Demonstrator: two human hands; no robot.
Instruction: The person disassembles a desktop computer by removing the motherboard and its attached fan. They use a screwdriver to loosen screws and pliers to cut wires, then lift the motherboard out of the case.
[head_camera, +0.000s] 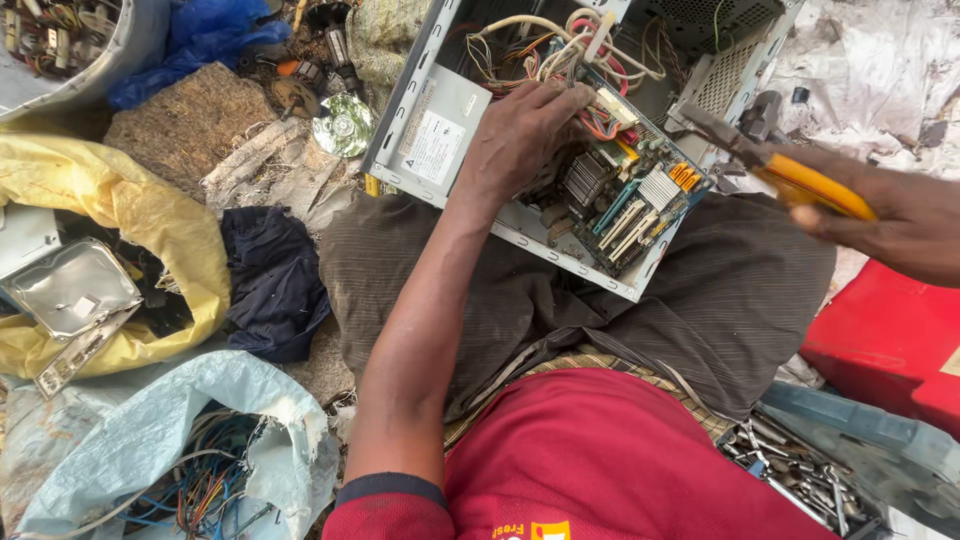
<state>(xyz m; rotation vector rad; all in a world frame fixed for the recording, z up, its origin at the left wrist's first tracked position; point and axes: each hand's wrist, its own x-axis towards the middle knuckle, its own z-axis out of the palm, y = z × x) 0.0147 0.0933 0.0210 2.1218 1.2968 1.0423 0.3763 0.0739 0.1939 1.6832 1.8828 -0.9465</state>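
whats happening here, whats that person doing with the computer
A person sits on the ground with an open computer case resting on their lap. Their left hand is inside it, fingers gripping a bundle of coloured wires above the circuit board. Their right hand holds yellow-handled pliers beside the case. Around them lie a yellow sack of metal parts and a pale bag of cables.
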